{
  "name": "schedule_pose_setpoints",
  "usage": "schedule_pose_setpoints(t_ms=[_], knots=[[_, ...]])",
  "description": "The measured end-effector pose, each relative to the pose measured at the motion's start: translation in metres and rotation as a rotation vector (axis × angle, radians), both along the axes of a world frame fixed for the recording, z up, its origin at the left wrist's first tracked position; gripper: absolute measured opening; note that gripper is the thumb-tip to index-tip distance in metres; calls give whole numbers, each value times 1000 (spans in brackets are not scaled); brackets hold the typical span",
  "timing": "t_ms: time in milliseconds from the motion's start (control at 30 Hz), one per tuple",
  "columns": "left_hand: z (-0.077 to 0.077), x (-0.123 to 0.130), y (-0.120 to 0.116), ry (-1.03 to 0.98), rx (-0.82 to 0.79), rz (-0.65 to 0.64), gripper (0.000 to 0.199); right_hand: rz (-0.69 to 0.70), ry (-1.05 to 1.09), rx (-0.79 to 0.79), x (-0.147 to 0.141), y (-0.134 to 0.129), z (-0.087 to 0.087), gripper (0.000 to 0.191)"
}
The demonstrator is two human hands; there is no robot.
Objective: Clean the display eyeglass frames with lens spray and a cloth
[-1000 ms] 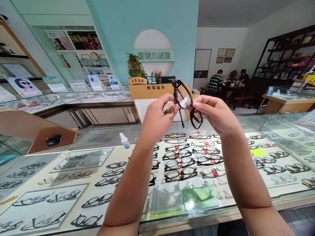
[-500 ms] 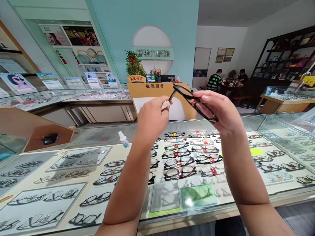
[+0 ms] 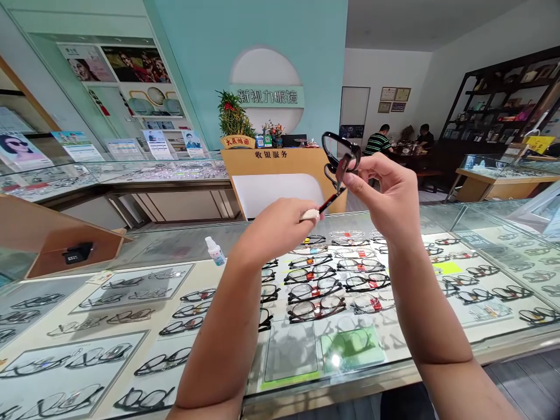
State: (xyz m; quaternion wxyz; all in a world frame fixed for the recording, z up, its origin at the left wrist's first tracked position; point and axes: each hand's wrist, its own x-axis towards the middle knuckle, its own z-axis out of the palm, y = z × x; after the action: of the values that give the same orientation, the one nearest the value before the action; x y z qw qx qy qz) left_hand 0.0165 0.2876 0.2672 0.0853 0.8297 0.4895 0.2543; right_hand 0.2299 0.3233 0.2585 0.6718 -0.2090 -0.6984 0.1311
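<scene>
A pair of black-framed eyeglasses [image 3: 338, 150] is held up over the glass display counter. My right hand [image 3: 389, 195] pinches it near one end of the frame, between thumb and fingers. My left hand [image 3: 280, 227] is closed around the tip of one temple arm, which slopes down to it from the frame. A small bit of white cloth [image 3: 310, 215] pokes out between the left fingers, against the temple; most of it is hidden in the hand. Below the hands, rows of eyeglasses [image 3: 317, 306] lie inside the glass-topped counter [image 3: 301, 394].
A small white spray bottle [image 3: 215, 252] stands on the counter, left of my left hand. A wooden stand [image 3: 65, 239] is farther left. Beyond are a cashier desk [image 3: 280, 166] and more display cases [image 3: 166, 175]. Two people [image 3: 378, 142] sit at a table in the back right.
The eyeglasses have turned, so the frame now angles toward me. My left hand has moved right and slightly down along with the temple tip; the right hand has turned.
</scene>
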Motion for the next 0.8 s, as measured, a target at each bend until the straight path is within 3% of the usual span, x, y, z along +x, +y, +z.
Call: schedule_pose_setpoints(t_ms=[133,333,467,633,800], knots=[[1,-1,0,-20,-100,-106,28,-12,-35,-20,10,11,0,22],[-1,4,-1,-309,188,13,28,11,-103,-144,13,14,-2,27],[-4,13,-2,-499,216,6,35,1,-169,-165,7,12,-3,28],[-8,20,2,-516,316,22,24,-7,-199,-144,1,10,-4,24],[-8,22,4,-407,372,85,17,-43,-106,-220,1,14,-7,24]])
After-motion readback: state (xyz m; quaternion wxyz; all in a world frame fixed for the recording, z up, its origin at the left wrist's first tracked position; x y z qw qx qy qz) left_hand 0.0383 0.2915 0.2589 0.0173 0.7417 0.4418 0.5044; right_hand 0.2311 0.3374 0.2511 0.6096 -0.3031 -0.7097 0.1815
